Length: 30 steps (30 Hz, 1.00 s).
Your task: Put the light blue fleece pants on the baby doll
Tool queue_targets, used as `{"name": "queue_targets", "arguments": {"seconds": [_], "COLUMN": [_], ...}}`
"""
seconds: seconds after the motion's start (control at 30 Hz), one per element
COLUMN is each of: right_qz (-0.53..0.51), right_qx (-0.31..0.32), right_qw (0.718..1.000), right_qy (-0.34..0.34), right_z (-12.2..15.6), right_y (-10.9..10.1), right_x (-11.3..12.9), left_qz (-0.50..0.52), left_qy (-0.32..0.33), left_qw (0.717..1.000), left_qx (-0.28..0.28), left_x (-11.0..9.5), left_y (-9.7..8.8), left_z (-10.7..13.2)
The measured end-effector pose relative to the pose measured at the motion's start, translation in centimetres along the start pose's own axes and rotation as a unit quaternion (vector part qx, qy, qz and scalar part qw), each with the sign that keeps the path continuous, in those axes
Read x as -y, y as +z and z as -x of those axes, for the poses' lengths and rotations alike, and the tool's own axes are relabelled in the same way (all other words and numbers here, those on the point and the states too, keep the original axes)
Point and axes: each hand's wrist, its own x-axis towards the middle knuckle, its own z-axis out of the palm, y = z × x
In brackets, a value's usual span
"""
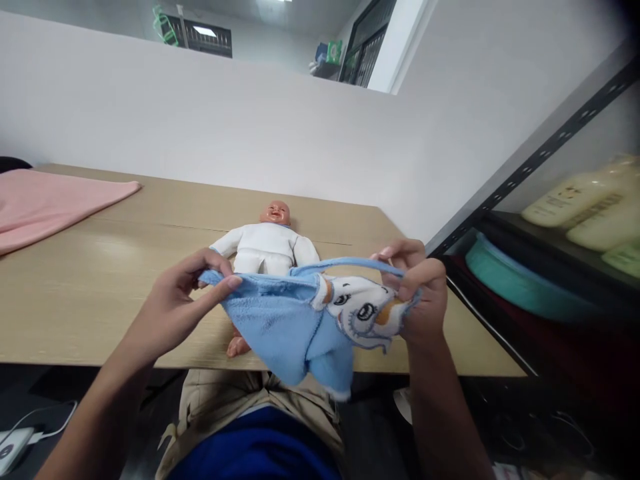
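A light blue fleece baby garment [295,333] with a white cartoon animal patch hangs stretched between my two hands above the table's front edge. My left hand [175,307] pinches its left corner, fingers closed on the cloth. My right hand [420,293] grips the right end and the blue strap. Behind the garment a baby doll [267,243] in a white top lies on its back on the wooden table [100,280], head pointing away from me. One bare doll foot shows below the cloth.
A pink cloth [45,200] lies on the table's far left. A black metal shelf [550,280] at the right holds cream bottles [580,200] and a teal round container [520,283]. A white wall runs behind the table. A phone with cable [15,447] lies low left.
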Motion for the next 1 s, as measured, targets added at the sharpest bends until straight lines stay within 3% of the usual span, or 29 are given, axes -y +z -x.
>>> {"name": "queue_targets", "arguments": {"seconds": [0.17,0.3,0.4,0.5,0.6,0.73,0.87,1.0], "right_qz": [-0.026,-0.084,-0.113,-0.079,0.016,0.076,0.003,-0.064], "right_qx": [0.064,0.063,0.102,0.134,0.119,0.131,0.166,0.242], "right_qw": [0.994,0.988,0.982,0.982,0.987,0.981,0.980,0.953], "right_qy": [0.084,0.109,0.114,0.108,0.108,0.124,0.108,0.172], "right_z": [0.2,-0.4,-1.2,-2.0,-2.3,-1.8,-1.2,-0.9], "right_y": [-1.6,-0.2,1.5,2.8,3.0,1.5,0.4,1.3], "right_x": [-0.5,-0.7,-0.7,-0.5,-0.3,0.0,0.7,1.7], "left_qz": [-0.162,-0.282,-0.189,-0.062,-0.039,-0.069,0.017,0.073], "left_qy": [0.105,0.140,0.153,0.150,0.157,0.242,0.258,0.251], "left_qw": [0.979,0.946,0.957,0.958,0.969,0.963,0.956,0.952], "left_qx": [0.065,0.073,0.157,0.236,0.188,0.100,0.137,0.161], "left_x": [-0.9,-1.5,-1.9,-2.1,-2.0,-1.7,-1.6,-1.6], "left_y": [-1.6,-0.1,2.1,4.1,4.7,3.7,3.1,3.5], "left_z": [0.1,-1.2,-2.7,-4.0,-4.5,-4.1,-3.6,-3.5]}}
